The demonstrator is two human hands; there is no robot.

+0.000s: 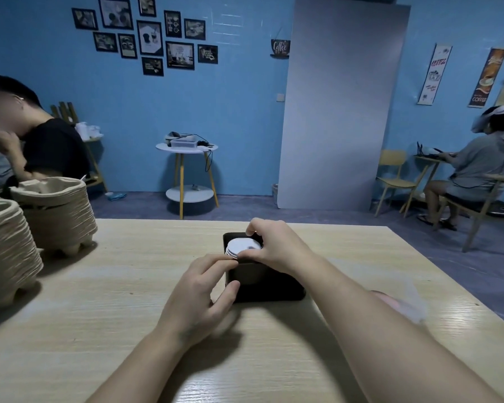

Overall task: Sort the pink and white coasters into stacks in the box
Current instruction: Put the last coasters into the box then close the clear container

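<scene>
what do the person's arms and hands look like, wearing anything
Both forearms are bare, with no sleeves in view. The left hand and the right hand wear no gloves, and no watch, ring or bracelet shows on them.

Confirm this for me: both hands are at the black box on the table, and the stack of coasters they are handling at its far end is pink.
One detail is wrong. The head view shows the left hand and right hand at the black box, but the stack of coasters at its far end is white, not pink.
</scene>
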